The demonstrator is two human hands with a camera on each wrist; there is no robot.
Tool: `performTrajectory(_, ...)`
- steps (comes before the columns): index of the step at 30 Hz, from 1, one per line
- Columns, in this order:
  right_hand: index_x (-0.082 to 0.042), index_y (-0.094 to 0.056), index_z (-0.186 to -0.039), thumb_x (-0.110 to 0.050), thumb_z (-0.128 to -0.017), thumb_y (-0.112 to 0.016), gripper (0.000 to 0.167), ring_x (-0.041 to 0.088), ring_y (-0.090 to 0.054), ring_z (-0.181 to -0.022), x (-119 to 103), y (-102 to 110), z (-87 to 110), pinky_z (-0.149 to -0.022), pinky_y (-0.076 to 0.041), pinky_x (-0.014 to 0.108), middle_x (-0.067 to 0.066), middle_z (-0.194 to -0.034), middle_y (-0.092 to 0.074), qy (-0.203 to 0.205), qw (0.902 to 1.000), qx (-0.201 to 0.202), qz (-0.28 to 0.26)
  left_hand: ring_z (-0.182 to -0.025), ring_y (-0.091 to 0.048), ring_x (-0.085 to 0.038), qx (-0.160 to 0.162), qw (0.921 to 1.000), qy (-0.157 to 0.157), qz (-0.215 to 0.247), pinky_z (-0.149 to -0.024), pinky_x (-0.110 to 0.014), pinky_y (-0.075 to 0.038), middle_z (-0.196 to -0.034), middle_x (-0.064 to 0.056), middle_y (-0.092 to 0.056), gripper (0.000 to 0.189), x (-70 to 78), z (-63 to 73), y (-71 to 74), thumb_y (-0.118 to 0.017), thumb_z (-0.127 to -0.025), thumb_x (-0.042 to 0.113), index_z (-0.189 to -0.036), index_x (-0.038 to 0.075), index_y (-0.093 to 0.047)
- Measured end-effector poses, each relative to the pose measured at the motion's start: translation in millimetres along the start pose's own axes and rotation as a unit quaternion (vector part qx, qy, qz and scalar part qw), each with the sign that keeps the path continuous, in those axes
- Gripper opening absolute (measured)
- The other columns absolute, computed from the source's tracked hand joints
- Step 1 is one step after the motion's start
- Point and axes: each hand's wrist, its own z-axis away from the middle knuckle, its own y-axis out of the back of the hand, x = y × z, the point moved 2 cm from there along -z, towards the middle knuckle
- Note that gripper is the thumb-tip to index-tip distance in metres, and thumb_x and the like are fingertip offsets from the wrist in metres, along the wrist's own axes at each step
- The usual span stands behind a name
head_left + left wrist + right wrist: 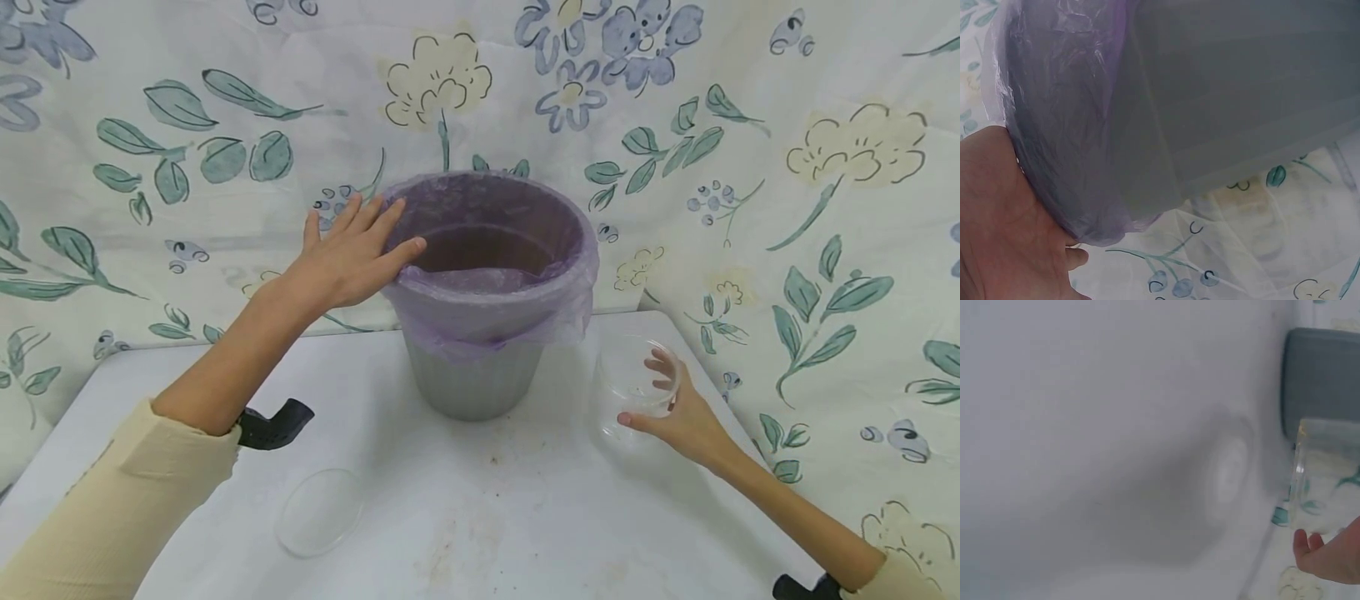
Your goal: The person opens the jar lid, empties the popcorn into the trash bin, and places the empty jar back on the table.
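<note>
A grey bin point(476, 387) stands on the table, lined with a thin purple plastic bag point(495, 312) folded over its rim. My left hand point(348, 258) rests on the bin's left rim with its fingers spread and straight. In the left wrist view the palm lies against the bag-covered edge point(1066, 144). Right of the bin, my right hand point(693, 421) grips a clear round plastic container point(626, 375) by its side, thumb in front and fingers behind. The right wrist view shows the container point(1325, 481) raised above the table, casting a shadow.
A clear round lid point(320, 512) lies flat on the white table point(420, 508), at the front left. Small brown specks and smudges mark the tabletop before the bin. Floral cloth point(525, 100) hangs behind and along the right side.
</note>
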Motion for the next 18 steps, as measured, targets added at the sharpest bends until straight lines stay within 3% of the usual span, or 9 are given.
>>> performTrajectory(9, -0.009, -0.014, -0.157, -0.034, -0.078, -0.087, 0.11, 0.047, -0.037, -0.135, 30.8, -17.9, 20.4, -0.098, -0.04, 0.066, 0.022, -0.155, -0.032, -0.029, 0.9994, -0.01, 0.019, -0.148, 0.018, -0.036, -0.002, 1.0, 0.002, -0.001, -0.106, -0.068, 0.019, -0.165, -0.017, 0.008, 0.081, -0.4, 0.1, 0.3, -0.021, -0.102, 0.064, -0.161, 0.012, 0.001)
performTrajectory(18, -0.007, -0.012, -0.156, -0.026, -0.08, -0.086, 0.108, 0.047, -0.033, -0.138, 44.2, -21.0, 31.9, -0.103, -0.034, 0.068, 0.024, -0.157, -0.029, -0.057, 0.9979, -0.016, -0.027, -0.148, 0.017, -0.036, -0.002, 1.0, 0.002, -0.002, -0.107, -0.067, 0.018, -0.165, -0.016, 0.007, 0.082, 0.1, 0.3, 1.0, -0.02, -0.102, 0.064, -0.161, 0.012, 0.001)
